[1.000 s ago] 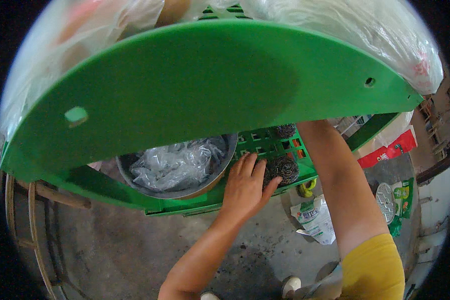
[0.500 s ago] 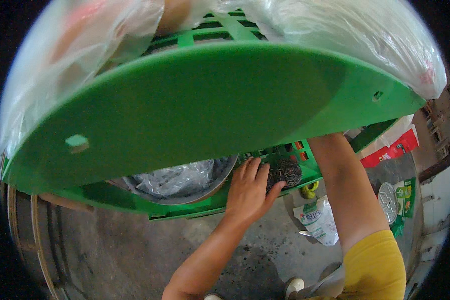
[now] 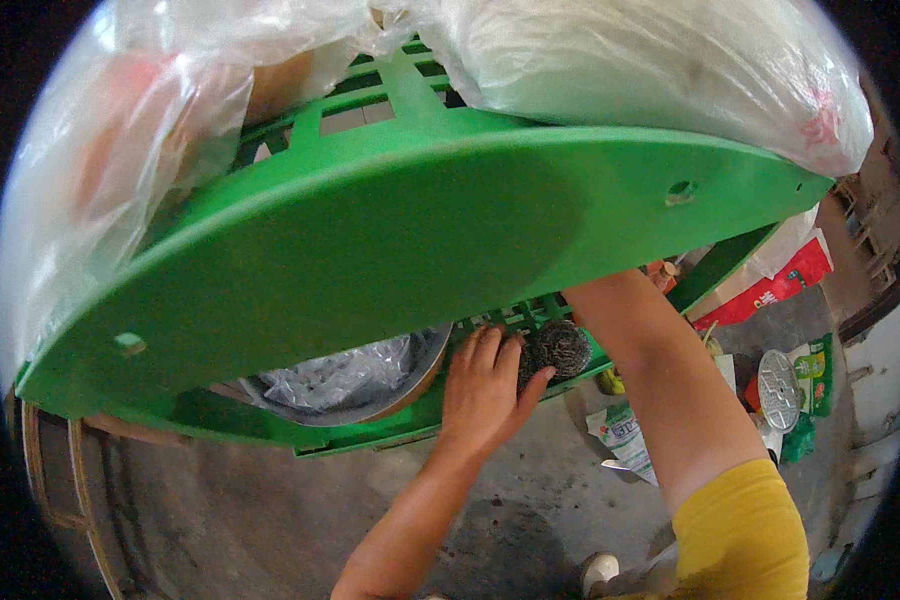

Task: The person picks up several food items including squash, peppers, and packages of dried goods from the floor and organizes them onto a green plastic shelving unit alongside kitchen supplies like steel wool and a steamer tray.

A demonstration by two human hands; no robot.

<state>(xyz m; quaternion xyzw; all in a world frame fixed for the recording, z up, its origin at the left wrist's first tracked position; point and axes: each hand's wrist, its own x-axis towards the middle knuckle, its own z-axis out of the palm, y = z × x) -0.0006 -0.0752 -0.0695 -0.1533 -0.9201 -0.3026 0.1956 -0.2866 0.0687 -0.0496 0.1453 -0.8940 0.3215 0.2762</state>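
My left hand [image 3: 483, 388] lies on the front edge of the lower green shelf [image 3: 370, 437], fingers stretched forward and thumb spread apart. Dark metal scouring pads [image 3: 562, 347] sit right beside it, partly between thumb and fingers. It looks open; I cannot tell how firmly it touches the pads. My right forearm [image 3: 660, 370] reaches in beneath the upper green shelf [image 3: 370, 260], which hides the whole right hand. Left of my left hand, a round metal pan [image 3: 425, 375] with a crumpled clear plastic bag [image 3: 345, 375] inside stands on the lower shelf.
Large filled plastic bags [image 3: 660, 70] rest on the upper shelf, whose curved edge hangs over my hands. On the floor to the right lie a white packet [image 3: 625, 440], a round perforated metal disc [image 3: 778, 390], a green packet [image 3: 818, 375] and a red-and-white bag [image 3: 795, 275].
The view has shifted a little, so the upper shelf and bags sit differently. My left hand stays by the scouring pads. The right forearm now enters under the shelf farther left in the picture.
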